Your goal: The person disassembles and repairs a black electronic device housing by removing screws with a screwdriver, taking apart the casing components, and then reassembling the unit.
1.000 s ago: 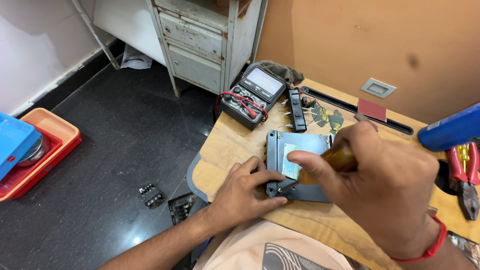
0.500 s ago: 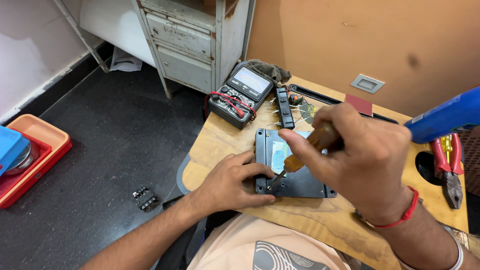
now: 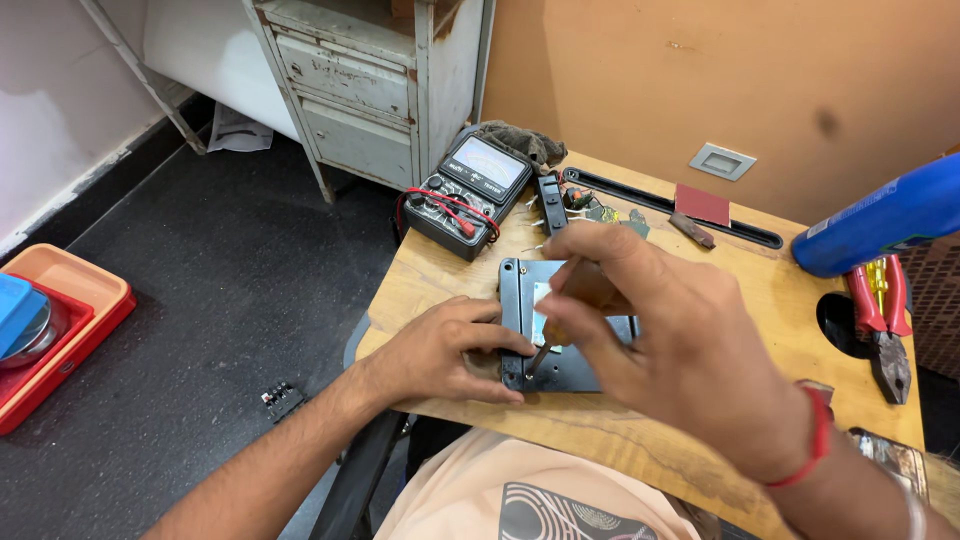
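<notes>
A dark grey metal plate with a pale square patch (image 3: 525,290) lies flat on the wooden table (image 3: 440,275). My left hand (image 3: 440,350) presses on the plate's near left edge and steadies it. My right hand (image 3: 665,335) is above the plate, gripping a screwdriver with a brown wooden handle (image 3: 590,290). Its metal tip (image 3: 535,358) points down at the plate's near left part. My right hand hides most of the plate and much of the handle.
A black analog multimeter with red leads (image 3: 465,195) sits at the table's far left corner, a cloth behind it. Red-handled pliers (image 3: 880,315) and a blue cylinder (image 3: 885,220) lie at the right. A grey metal cabinet (image 3: 380,90) stands beyond. An orange tray (image 3: 60,330) rests on the dark floor.
My right hand has lowered over the plate and the screwdriver has tilted, with its tip closer to the plate's near left corner. The left hand stays on the plate. The camera has shifted slightly.
</notes>
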